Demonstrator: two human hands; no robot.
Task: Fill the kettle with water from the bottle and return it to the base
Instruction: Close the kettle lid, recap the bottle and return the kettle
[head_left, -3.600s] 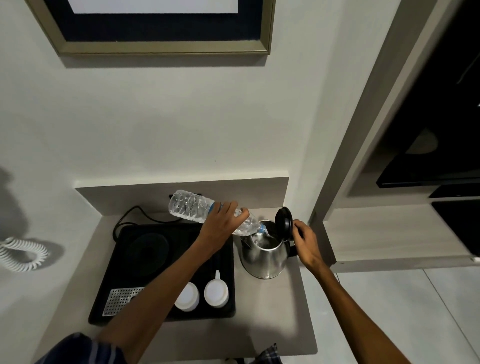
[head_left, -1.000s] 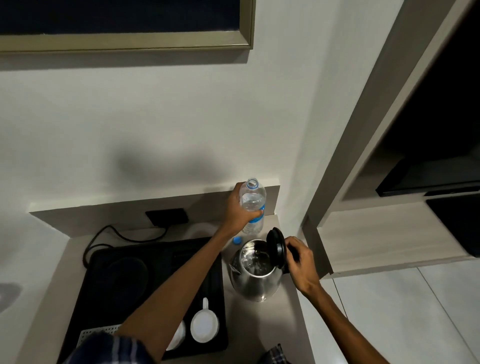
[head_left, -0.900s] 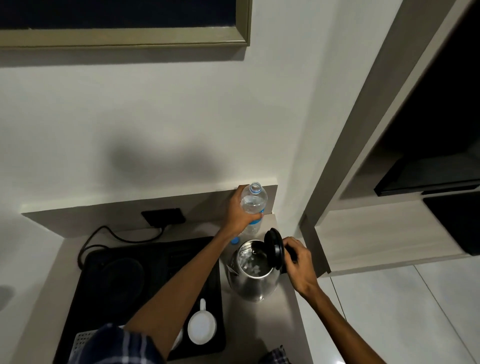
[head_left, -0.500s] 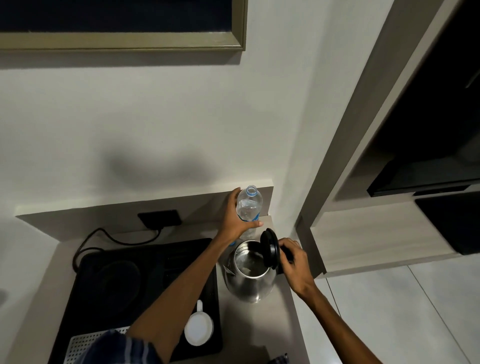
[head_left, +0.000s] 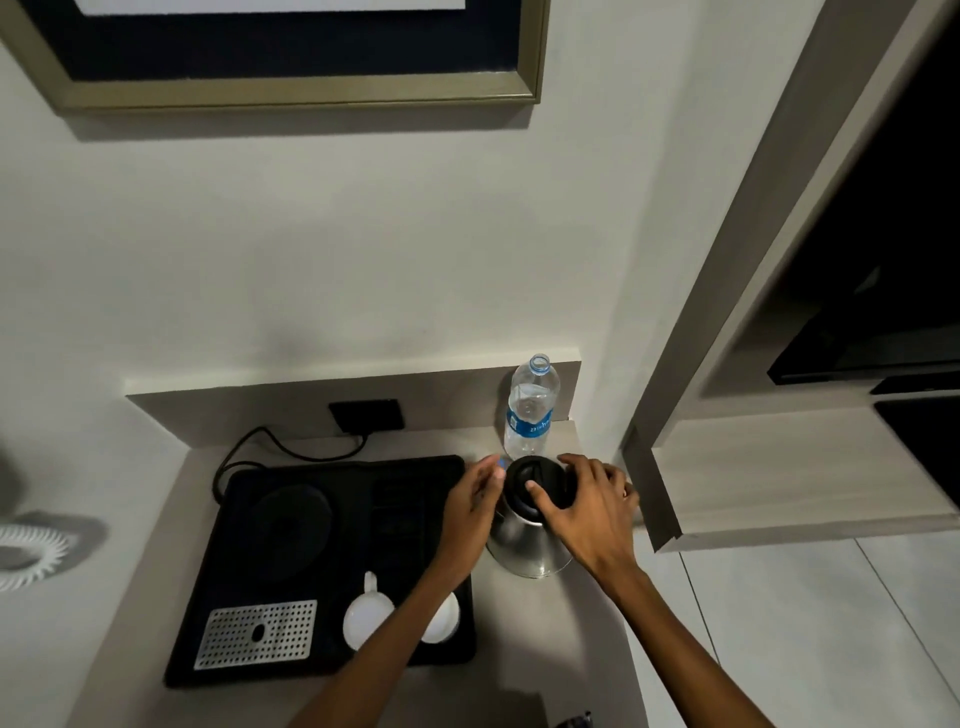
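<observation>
The head camera looks down on a grey counter (head_left: 519, 649) whose near edge runs out of the picture, and much of the kettle (head_left: 530, 543) is hidden — the right hand (head_left: 592, 512) lies spread over its black lid (head_left: 535, 483) with fingers splayed, pressing on top, so the handle cannot be made out. The left hand (head_left: 467, 514) stands just beside the kettle's left flank, fingers loosely open; whether it touches the steel I cannot tell. A small blue spot shows at its fingertips, too small to name. The kettle sits on the bare counter toward the right edge, off the black tray (head_left: 332, 670) that fills the counter's left part. The round base (head_left: 291, 525) lies dark in the tray's back left, hard to see against it. A metal grille (head_left: 257, 634) occupies the tray's front left corner, and two white cups (head_left: 366, 616) stand near its front edge, one partly covered by the left forearm. The bottle (head_left: 530, 410) stands upright and uncapped in the counter's back right corner, behind the kettle. A cable (head_left: 270, 447) runs from a dark wall socket (head_left: 366, 415) — above hangs a framed picture (head_left: 291, 98), cut off at the top.
</observation>
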